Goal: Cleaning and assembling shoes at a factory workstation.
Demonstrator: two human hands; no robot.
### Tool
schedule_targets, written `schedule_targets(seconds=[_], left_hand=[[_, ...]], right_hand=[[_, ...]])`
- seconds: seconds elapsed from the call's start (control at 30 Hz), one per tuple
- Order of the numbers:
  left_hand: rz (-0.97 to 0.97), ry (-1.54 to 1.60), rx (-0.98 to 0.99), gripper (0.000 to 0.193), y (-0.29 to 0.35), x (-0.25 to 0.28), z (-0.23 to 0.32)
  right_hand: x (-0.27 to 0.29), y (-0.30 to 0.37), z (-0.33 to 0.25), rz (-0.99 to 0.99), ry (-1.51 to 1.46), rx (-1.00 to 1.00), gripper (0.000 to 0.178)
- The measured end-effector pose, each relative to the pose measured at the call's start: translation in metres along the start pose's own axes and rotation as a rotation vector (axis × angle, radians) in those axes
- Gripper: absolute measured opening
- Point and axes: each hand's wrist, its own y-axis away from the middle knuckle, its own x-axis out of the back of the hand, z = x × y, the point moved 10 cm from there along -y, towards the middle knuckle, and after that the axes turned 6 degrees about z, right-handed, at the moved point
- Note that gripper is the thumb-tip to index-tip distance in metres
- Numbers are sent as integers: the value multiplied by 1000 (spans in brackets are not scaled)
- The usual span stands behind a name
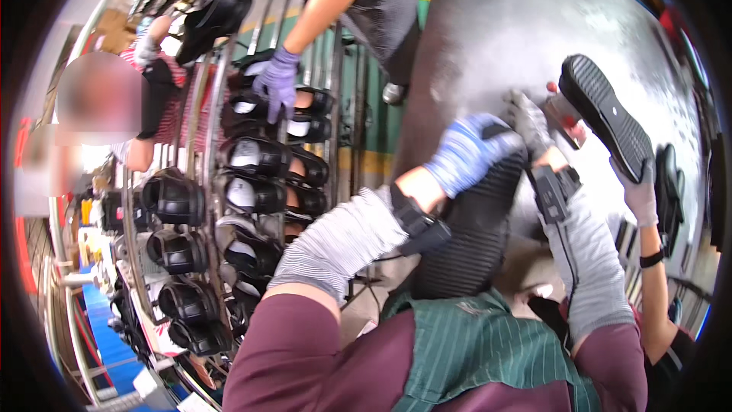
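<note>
The tabletop [476, 38] stretches away in front of the person. At its near end, the left hand [473, 154] grips the upper end of a shoe [474, 240]; the right hand [531, 123] is just right of this. Left of the tabletop, across a strip of floor [383, 130], stands a rack [335, 69] holding rows of footwear [254, 156], with a co-worker's hand [277, 84] reaching over it. Farther left of the tabletop, behind the rack, is another person [158, 95]. Over the tabletop's right side, another co-worker's hand [640, 189] holds a second shoe [608, 111].
</note>
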Motion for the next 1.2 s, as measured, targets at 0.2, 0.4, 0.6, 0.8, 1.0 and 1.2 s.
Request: schedule_targets(seconds=[0.2,0.4,0.6,0.8,1.0,1.2], left_hand=[[-3,286,124,35,11,10,-16],[14,137,52,46,2,3,-14],[-68,295,116,43,21,-14,-10],[87,106,-27,35,13,6,-5],[234,242,19,28,17,37,-32],[147,241,10,33,11,30,-21]], right_hand=[[-18,30,-25,-149,-549,-17,17],[14,48,-29,52,-547,-29,16],[32,67,-25,-45,-787,-12,17],[21,1,21,-7,-245,234,19],[-49,-51,-55,-234,-617,-47,16],[-113,-54,-17,-441,-142,309,22]])
